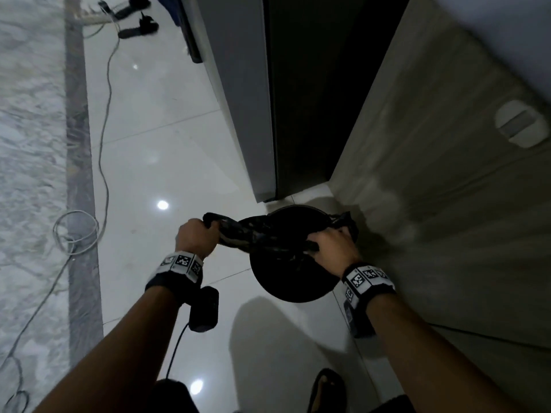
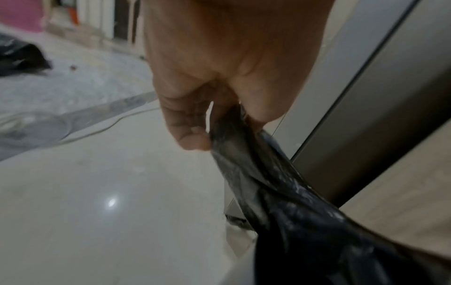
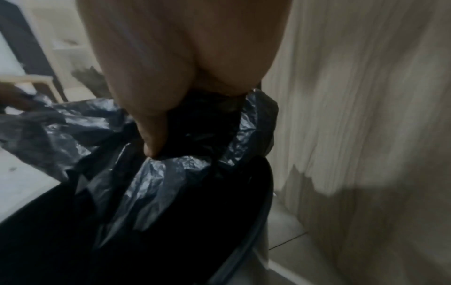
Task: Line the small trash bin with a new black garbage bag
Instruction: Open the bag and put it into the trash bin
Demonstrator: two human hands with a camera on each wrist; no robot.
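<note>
A small round black trash bin point(image 1: 290, 281) stands on the white floor beside a pale wood-grain cabinet. A black garbage bag point(image 1: 262, 234) is stretched across the bin's top between both hands. My left hand point(image 1: 195, 236) grips the bag's bunched left edge in a fist, left of the bin; the left wrist view shows the fingers point(image 2: 192, 135) curled round the twisted plastic point(image 2: 256, 173). My right hand point(image 1: 334, 245) grips the bag's right edge over the bin's right rim; in the right wrist view the crinkled bag point(image 3: 156, 173) drapes into the bin point(image 3: 48, 241).
The wood-grain cabinet point(image 1: 447, 204) rises right of the bin. A grey door panel point(image 1: 238, 99) and dark gap stand behind it. White cables point(image 1: 77, 234) lie on the floor at left. Slippers point(image 1: 138, 28) lie at the far end. Another black bag point(image 2: 19, 57) lies on the marble floor.
</note>
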